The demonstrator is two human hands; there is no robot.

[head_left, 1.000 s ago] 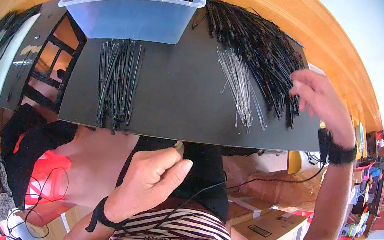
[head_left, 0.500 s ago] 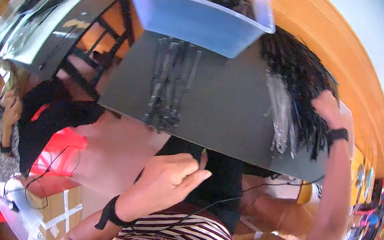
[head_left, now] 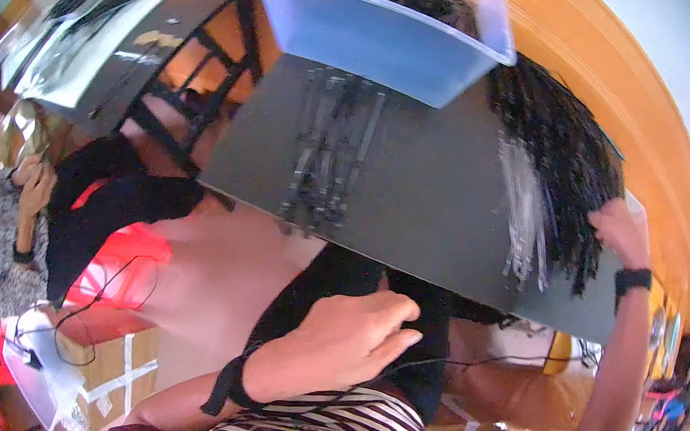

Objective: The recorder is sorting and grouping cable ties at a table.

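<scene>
My left hand (head_left: 349, 334) hovers over my lap, in front of the table's near edge. Its fingers are closed together; a faint thin sliver shows at the fingertips, too blurred to name. At the right end of the dark table, my right hand (head_left: 623, 232) is at the outer edge of a thick pile of thin black strands (head_left: 561, 172). Its fingers are bent in against the pile, and what they pinch is hidden. Beside the pile lies a bundle of pale, shiny strips (head_left: 520, 219). More thin dark strips (head_left: 332, 156) lie in a loose row farther left.
A translucent plastic bin (head_left: 372, 37) with black strands stands at the back of the dark tabletop (head_left: 429, 188). To the left are a black metal frame (head_left: 207, 61), another person's hand (head_left: 34, 178) and a red stool (head_left: 124, 263). Cardboard boxes (head_left: 127, 370) stand below.
The view has shifted, so the table appears farther right. My left hand has turned slightly, and the sliver at its fingertips shows less. My right hand stays at the pile's edge.
</scene>
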